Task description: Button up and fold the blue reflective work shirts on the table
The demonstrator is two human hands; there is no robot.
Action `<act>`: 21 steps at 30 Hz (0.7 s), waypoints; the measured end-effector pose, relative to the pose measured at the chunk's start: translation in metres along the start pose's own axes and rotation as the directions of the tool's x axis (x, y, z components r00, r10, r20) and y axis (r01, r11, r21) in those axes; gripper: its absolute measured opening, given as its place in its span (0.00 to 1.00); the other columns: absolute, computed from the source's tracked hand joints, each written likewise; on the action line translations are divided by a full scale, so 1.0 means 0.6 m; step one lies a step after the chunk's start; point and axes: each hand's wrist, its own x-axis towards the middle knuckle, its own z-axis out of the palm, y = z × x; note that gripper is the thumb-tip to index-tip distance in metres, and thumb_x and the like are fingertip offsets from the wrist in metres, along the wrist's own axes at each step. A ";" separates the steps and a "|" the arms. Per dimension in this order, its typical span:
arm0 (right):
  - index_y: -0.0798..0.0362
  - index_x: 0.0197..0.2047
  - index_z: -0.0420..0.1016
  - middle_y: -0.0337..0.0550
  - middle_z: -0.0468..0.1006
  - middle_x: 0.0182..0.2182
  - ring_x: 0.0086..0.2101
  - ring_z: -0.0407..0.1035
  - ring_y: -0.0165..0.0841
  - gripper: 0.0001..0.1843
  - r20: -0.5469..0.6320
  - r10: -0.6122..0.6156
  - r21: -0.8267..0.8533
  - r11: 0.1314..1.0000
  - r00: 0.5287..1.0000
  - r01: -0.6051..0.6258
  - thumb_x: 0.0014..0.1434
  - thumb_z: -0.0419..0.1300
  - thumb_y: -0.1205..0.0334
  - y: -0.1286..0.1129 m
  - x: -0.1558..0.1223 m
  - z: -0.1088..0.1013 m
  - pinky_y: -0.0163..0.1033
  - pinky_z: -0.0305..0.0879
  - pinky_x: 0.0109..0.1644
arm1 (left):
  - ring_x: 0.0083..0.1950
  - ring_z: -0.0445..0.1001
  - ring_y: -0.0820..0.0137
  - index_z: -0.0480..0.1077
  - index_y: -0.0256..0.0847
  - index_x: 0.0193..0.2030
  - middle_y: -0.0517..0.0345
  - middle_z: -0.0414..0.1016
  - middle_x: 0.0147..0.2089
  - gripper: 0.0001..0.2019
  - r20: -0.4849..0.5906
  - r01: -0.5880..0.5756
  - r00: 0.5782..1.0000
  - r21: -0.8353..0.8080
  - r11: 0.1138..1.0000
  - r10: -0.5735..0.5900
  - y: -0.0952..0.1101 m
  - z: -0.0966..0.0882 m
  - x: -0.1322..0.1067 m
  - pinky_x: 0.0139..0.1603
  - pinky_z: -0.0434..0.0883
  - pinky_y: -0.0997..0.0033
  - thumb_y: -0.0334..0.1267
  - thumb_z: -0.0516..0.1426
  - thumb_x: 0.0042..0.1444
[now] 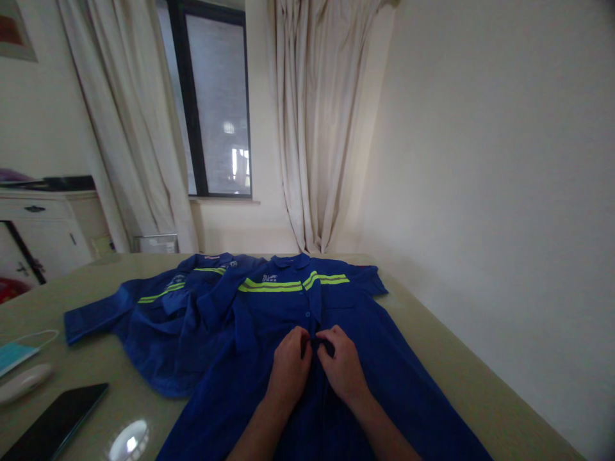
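- A blue work garment (262,326) lies front up on the table (461,358), its collar (291,261) near the far edge and its lower part running toward the near side, out of view.
- The left hand (292,362) has its fingers curled and fingertips pinched on the garment's front opening, about midway between the table's far edge and the bottom of the view.
- The right hand (342,365) pinches the same opening just beside it, thumb and fingers drawn together; the exact bit of cloth between the fingertips is too dark to tell.
- A button (308,314) shows just above the hands, below the yellow-green stripe (273,287) across the chest.
- A second blue garment (158,339) lies rumpled against the first, one sleeve stretching toward the table's left side.
- Nearer the left side lie a face mask (16,355), a pale rounded object (24,383) and a dark phone (55,422).
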 end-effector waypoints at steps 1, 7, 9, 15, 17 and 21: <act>0.50 0.45 0.82 0.44 0.78 0.40 0.41 0.74 0.35 0.17 0.001 -0.005 -0.024 1.000 1.000 0.005 0.59 0.54 0.72 -0.001 -0.002 0.001 0.37 0.69 0.49 | 0.41 0.77 0.66 0.68 0.44 0.39 0.58 0.77 0.38 0.07 -0.003 0.006 1.000 0.002 1.000 -0.006 0.000 0.000 0.000 0.43 0.68 0.68 0.29 0.52 0.62; 0.50 0.49 0.81 0.45 0.77 0.42 0.40 0.75 0.35 0.20 0.051 -0.007 -0.156 0.988 0.999 0.015 0.59 0.54 0.72 -0.008 -0.008 0.004 0.36 0.68 0.48 | 0.40 0.77 0.66 0.69 0.44 0.39 0.57 0.77 0.38 0.07 -0.004 0.009 1.000 0.011 1.000 -0.009 0.004 -0.004 -0.001 0.42 0.68 0.67 0.30 0.52 0.61; 0.50 0.48 0.82 0.45 0.78 0.40 0.40 0.75 0.35 0.18 0.066 -0.021 -0.164 0.986 0.998 0.031 0.61 0.54 0.71 -0.010 -0.007 0.002 0.36 0.67 0.47 | 0.40 0.76 0.66 0.69 0.45 0.39 0.58 0.77 0.38 0.07 -0.004 0.017 1.000 0.010 1.000 -0.017 0.005 -0.005 -0.001 0.42 0.68 0.67 0.30 0.52 0.61; 0.50 0.42 0.83 0.41 0.80 0.34 0.36 0.75 0.34 0.14 0.045 -0.039 -0.133 0.990 0.998 0.045 0.60 0.56 0.70 -0.009 -0.004 0.000 0.35 0.65 0.41 | 0.41 0.76 0.67 0.69 0.43 0.39 0.58 0.77 0.38 0.07 0.022 0.037 0.999 0.040 0.998 -0.038 0.005 -0.003 0.001 0.42 0.66 0.69 0.28 0.52 0.62; 0.50 0.41 0.82 0.42 0.80 0.34 0.36 0.75 0.35 0.14 0.040 -0.028 -0.154 0.987 0.999 0.034 0.60 0.56 0.70 -0.009 -0.004 0.002 0.35 0.65 0.41 | 0.41 0.76 0.67 0.69 0.43 0.38 0.58 0.77 0.38 0.08 0.035 0.030 0.999 0.044 0.999 -0.032 0.005 -0.003 0.002 0.42 0.66 0.69 0.27 0.52 0.62; 0.50 0.44 0.81 0.44 0.82 0.39 0.40 0.77 0.37 0.15 0.063 -0.007 -0.202 0.979 0.998 0.020 0.60 0.55 0.70 -0.014 -0.005 0.005 0.36 0.66 0.46 | 0.40 0.76 0.68 0.69 0.43 0.38 0.59 0.76 0.38 0.08 0.026 0.010 1.000 0.043 0.999 -0.012 0.004 -0.003 0.000 0.42 0.65 0.70 0.26 0.52 0.62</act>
